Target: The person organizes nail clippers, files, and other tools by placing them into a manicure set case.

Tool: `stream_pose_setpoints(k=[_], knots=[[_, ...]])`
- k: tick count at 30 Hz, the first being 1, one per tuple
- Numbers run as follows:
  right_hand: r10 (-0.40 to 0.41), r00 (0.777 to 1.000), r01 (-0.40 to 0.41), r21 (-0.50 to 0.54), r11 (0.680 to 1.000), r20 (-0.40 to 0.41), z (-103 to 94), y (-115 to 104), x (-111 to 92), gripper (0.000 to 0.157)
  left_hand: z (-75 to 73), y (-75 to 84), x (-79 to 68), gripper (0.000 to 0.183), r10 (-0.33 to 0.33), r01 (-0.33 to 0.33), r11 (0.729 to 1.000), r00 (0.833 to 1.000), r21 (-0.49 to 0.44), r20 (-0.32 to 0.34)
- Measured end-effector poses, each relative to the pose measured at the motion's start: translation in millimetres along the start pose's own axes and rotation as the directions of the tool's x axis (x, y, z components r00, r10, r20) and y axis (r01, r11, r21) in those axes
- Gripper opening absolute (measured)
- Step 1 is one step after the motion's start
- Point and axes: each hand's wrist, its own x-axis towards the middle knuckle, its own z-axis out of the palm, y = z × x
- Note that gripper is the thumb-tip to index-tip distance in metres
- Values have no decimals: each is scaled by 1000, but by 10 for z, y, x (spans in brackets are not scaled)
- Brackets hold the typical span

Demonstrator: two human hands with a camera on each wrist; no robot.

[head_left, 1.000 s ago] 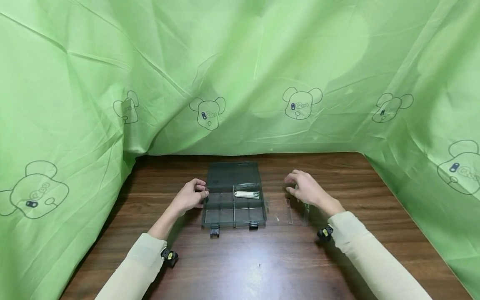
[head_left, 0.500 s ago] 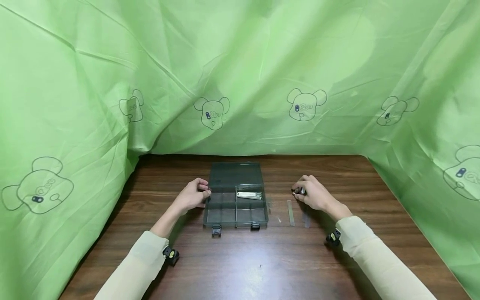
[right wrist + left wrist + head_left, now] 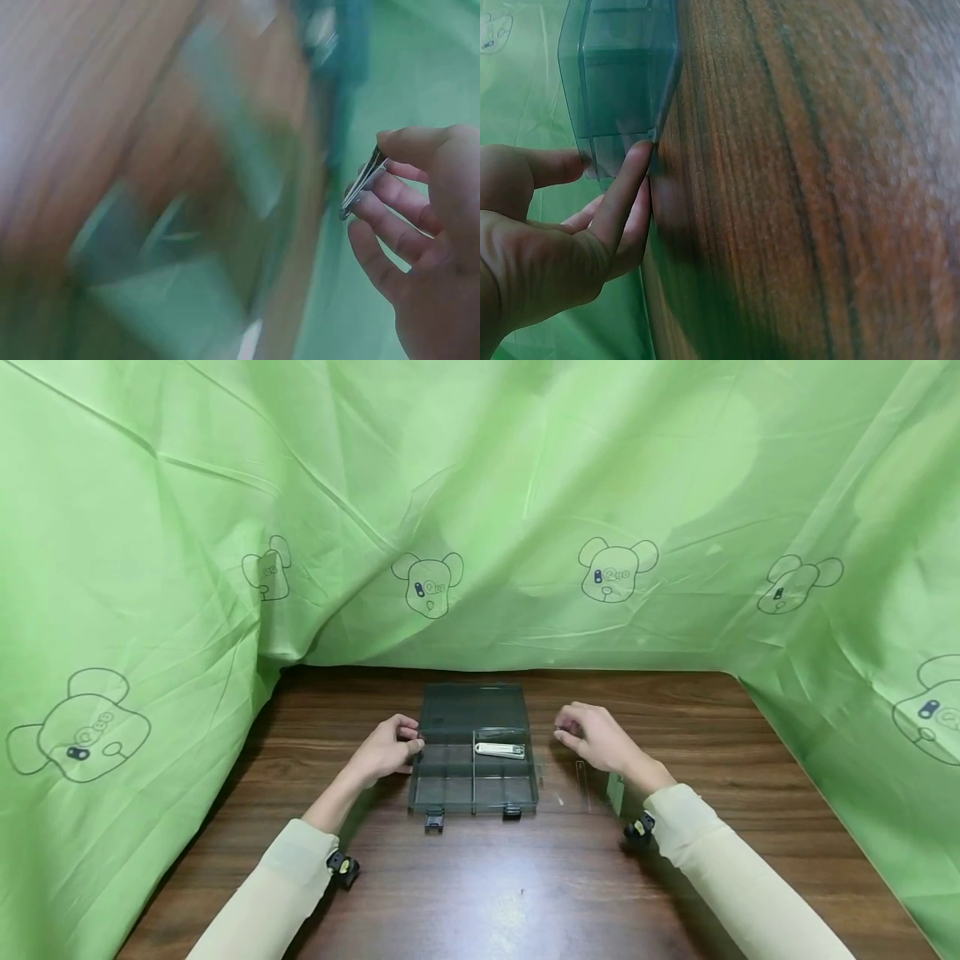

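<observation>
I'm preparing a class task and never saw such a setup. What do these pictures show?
No robot: a person's two bare hands. The wide picture comes from a head-worn camera; the two others come from wrist cameras. On the wooden table sits a dark see-through box; what looks like a nail clipper lies in its right half. Clear flat pieces lie right of the box. The left hand has thumb and fingertip against the box's side. The right hand pinches a small metal item I can't identify.
</observation>
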Motion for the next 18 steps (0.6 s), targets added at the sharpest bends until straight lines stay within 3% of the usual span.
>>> stream_pose_setpoints(k=[5,9,14,18], knots=[[-94,995,92,50,994,37,99,-436,246,10,-5,-12,8,42,2,-2,1000,1000,0,-5],[-167,982,162,66,985,83,276,-645,382,9,-3,-5,10,43,1,-1,1000,1000,0,-4],[-171,978,163,80,983,115,492,-737,448,8,-8,3,8,43,-2,2,1000,1000,-4,3],[-128,985,113,135,984,114,509,-746,422,18,-6,-4,8,42,-1,1,1000,1000,-5,6]])
